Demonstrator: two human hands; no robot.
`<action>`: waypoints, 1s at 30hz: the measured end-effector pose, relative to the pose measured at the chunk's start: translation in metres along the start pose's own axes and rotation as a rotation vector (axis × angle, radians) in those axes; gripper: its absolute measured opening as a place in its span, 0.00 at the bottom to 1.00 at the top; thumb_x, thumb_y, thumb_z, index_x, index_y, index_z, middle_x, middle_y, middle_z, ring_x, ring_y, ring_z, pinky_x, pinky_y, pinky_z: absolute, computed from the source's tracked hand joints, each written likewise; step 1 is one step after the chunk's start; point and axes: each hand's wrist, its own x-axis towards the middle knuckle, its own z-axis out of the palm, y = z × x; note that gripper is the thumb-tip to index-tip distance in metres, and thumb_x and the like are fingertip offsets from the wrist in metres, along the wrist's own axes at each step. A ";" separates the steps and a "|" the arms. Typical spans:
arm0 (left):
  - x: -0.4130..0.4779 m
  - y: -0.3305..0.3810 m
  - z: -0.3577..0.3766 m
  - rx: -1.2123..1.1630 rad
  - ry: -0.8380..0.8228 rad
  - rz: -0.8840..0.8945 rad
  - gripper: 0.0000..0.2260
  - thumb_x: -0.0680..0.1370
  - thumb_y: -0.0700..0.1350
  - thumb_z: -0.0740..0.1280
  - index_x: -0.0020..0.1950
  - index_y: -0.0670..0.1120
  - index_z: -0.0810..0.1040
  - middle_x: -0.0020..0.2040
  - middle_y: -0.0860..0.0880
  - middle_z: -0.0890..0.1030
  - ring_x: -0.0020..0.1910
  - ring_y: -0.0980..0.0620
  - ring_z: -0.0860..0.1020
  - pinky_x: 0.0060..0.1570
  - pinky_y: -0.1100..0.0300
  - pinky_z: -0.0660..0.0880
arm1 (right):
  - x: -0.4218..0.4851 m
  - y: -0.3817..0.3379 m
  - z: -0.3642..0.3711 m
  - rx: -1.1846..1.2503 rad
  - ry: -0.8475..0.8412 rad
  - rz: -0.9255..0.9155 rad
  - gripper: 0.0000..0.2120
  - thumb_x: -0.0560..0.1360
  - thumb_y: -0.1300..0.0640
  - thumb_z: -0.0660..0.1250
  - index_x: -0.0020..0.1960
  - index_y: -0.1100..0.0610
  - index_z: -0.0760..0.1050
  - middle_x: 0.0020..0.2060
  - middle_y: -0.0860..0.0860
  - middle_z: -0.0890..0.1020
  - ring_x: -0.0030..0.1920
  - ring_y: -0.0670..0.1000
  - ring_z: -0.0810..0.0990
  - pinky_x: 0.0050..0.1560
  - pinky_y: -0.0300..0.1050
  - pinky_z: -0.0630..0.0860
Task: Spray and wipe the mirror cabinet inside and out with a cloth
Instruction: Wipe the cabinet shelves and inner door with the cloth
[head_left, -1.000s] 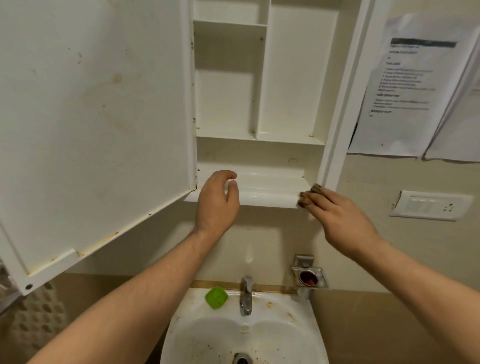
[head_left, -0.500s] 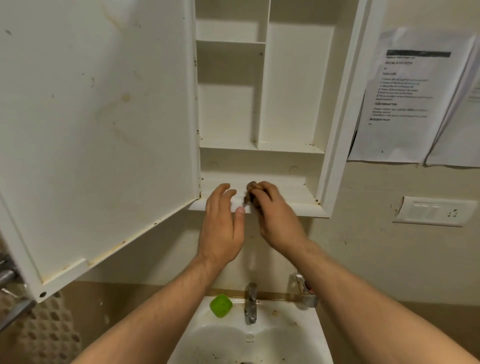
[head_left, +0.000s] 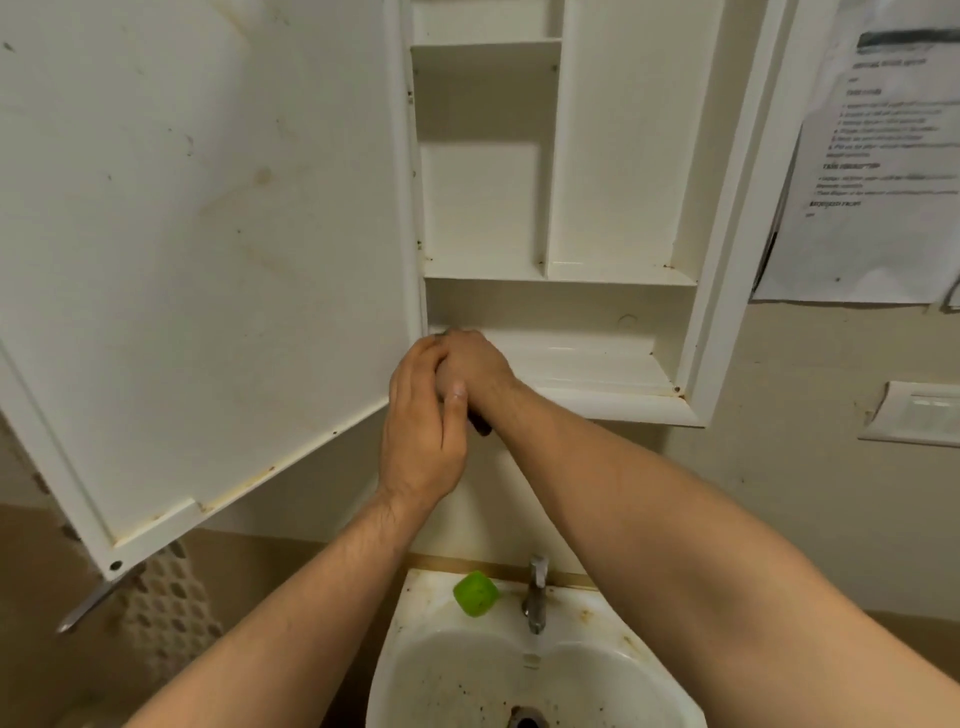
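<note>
One second took the right hand (head_left: 470, 364), fingers clenched on a dark cloth (head_left: 480, 427), along the bottom shelf (head_left: 587, 364) of the mirror cabinet (head_left: 717, 260) from right end to left corner, against the straight-fingered left hand (head_left: 421, 436); that shelf seems wiped.

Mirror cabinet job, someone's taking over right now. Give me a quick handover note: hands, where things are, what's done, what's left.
Right hand: grips the dark cloth at the left end of the bottom shelf.
Left hand: open, lying against the right hand, holding nothing.
Cabinet door: swung open to the left, with brown stains on its inner face.
Done: the bottom shelf looks glossy right of the hands.
Left: the door's inner face, the upper compartments with specks in their corners, and the outside, which is out of sight. No spray bottle in view.
</note>
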 end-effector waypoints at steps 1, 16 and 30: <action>0.002 0.001 0.000 0.003 0.006 -0.008 0.24 0.85 0.53 0.54 0.76 0.42 0.68 0.77 0.45 0.69 0.76 0.49 0.67 0.76 0.51 0.66 | -0.007 0.001 0.001 0.008 -0.016 -0.086 0.13 0.80 0.54 0.62 0.62 0.55 0.77 0.60 0.54 0.77 0.62 0.55 0.76 0.62 0.50 0.76; 0.019 0.003 0.014 -0.220 0.166 -0.139 0.21 0.85 0.51 0.54 0.72 0.42 0.72 0.66 0.48 0.78 0.63 0.55 0.76 0.64 0.65 0.73 | -0.062 0.061 -0.032 0.464 0.050 0.171 0.35 0.72 0.71 0.62 0.78 0.57 0.60 0.59 0.53 0.82 0.59 0.57 0.80 0.50 0.48 0.77; 0.035 -0.008 -0.009 -0.236 0.225 0.001 0.16 0.85 0.51 0.55 0.64 0.43 0.76 0.57 0.47 0.79 0.57 0.49 0.79 0.56 0.53 0.77 | -0.074 0.070 -0.046 0.379 0.301 0.024 0.23 0.69 0.64 0.60 0.59 0.52 0.83 0.48 0.44 0.86 0.50 0.49 0.83 0.55 0.46 0.80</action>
